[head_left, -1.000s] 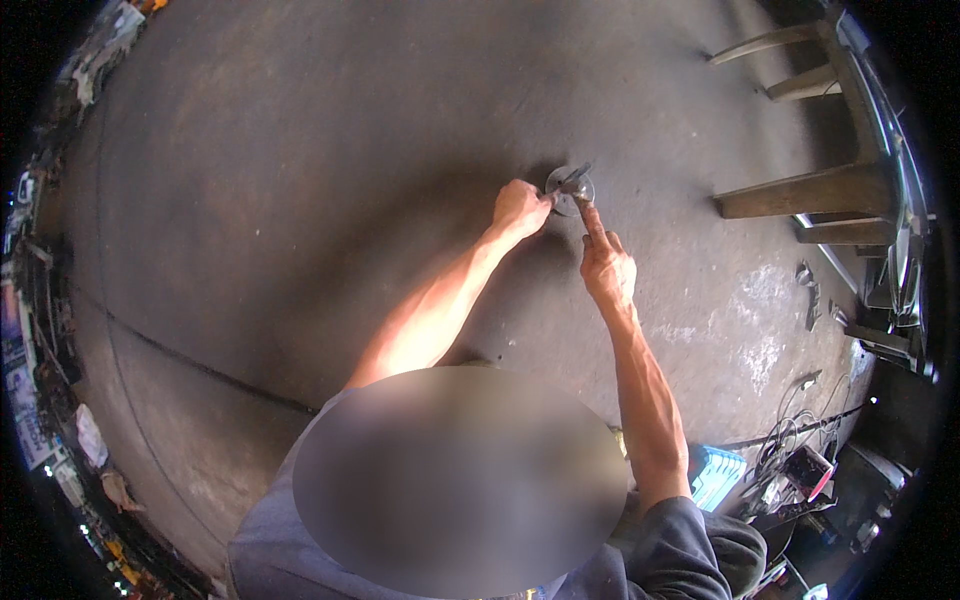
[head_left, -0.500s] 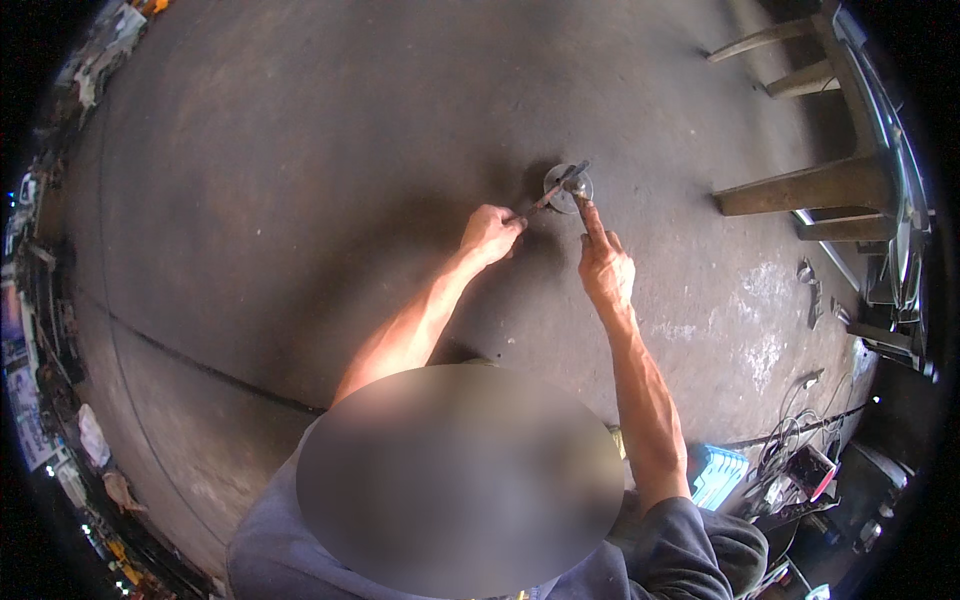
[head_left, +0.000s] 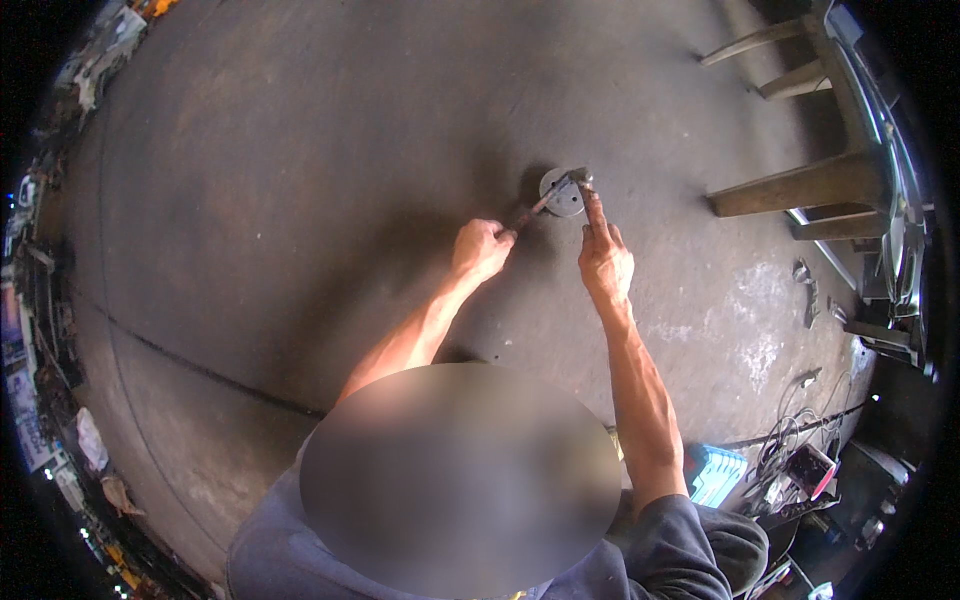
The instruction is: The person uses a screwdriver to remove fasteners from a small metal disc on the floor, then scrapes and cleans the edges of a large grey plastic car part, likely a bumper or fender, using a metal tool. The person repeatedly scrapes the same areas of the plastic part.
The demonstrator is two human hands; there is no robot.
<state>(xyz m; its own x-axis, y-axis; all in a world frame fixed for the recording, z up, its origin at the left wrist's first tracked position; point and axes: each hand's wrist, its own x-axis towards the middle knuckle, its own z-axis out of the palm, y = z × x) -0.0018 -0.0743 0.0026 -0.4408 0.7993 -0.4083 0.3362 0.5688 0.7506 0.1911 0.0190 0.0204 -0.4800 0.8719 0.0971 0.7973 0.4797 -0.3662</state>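
Note:
A round metal disc (head_left: 558, 203) with small holes lies flat on the concrete floor in front of me. My left hand (head_left: 482, 248) is closed round the near end of a thin dark metal rod (head_left: 541, 204), whose far end lies over the disc. My right hand (head_left: 606, 260) grips what looks like a hammer, index finger stretched along its handle. The metal head (head_left: 583, 176) sits at the disc's upper right, by the rod's far end; I cannot tell whether they touch. A blurred oval hides the lower middle of the view.
Brown furniture legs (head_left: 782, 188) jut in from the right. Lower right are a blue plastic case (head_left: 718, 472), tangled cables (head_left: 775, 450) and a red-rimmed dark object (head_left: 812, 470). Mixed clutter (head_left: 30, 400) lines the left rim. A dark line (head_left: 190, 368) crosses the floor at left.
My left hand has drawn back down and leftward from beside the disc, exposing more of the rod. The hammer head and my right hand have shifted only slightly.

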